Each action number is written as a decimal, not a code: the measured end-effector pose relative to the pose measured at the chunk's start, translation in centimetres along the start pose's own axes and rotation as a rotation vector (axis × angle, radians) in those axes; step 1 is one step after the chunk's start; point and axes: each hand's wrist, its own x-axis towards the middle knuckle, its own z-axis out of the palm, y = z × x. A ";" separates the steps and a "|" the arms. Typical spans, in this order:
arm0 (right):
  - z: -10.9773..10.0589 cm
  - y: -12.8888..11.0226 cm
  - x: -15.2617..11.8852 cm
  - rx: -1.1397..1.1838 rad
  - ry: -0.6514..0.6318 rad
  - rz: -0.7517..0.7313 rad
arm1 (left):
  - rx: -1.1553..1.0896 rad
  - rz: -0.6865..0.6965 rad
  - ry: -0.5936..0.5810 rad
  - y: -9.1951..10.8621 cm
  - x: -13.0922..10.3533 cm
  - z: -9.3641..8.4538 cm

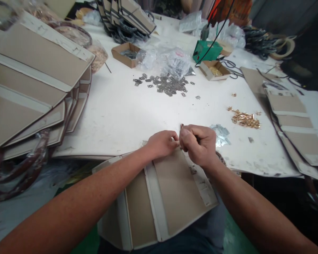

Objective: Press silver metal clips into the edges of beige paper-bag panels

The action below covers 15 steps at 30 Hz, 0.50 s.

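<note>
A beige panel (175, 190) with pale strips lies across the lap and against the table's front edge. At its top edge my left hand (163, 144) is closed, fingertips pinched on something I cannot make out. Just right of it, my right hand (198, 143) is wrapped in a fist, and a small brass-coloured end (182, 125) shows above its thumb side. The two hands nearly touch. Flat silvery pieces (220, 134) lie beside my right hand, and a pile of gold-coloured fittings (246, 119) is farther right.
Stacked panels (37, 67) stand at the left, others (294, 123) at the right. Dark metal plates (169, 84) are scattered mid-table (116, 120). Behind them are an open carton (124, 54), plastic bags (172, 61), a green box (207, 50) with cables and a small box (214, 70).
</note>
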 end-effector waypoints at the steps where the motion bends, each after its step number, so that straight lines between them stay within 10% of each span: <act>1: 0.0 0.1 -0.1 -0.079 -0.037 0.020 | 0.004 0.006 0.000 0.0 0.0 0.0; 15: -1.0 1.6 -0.9 0.256 0.227 0.045 | 0.044 -0.043 0.022 0.7 -0.4 -0.2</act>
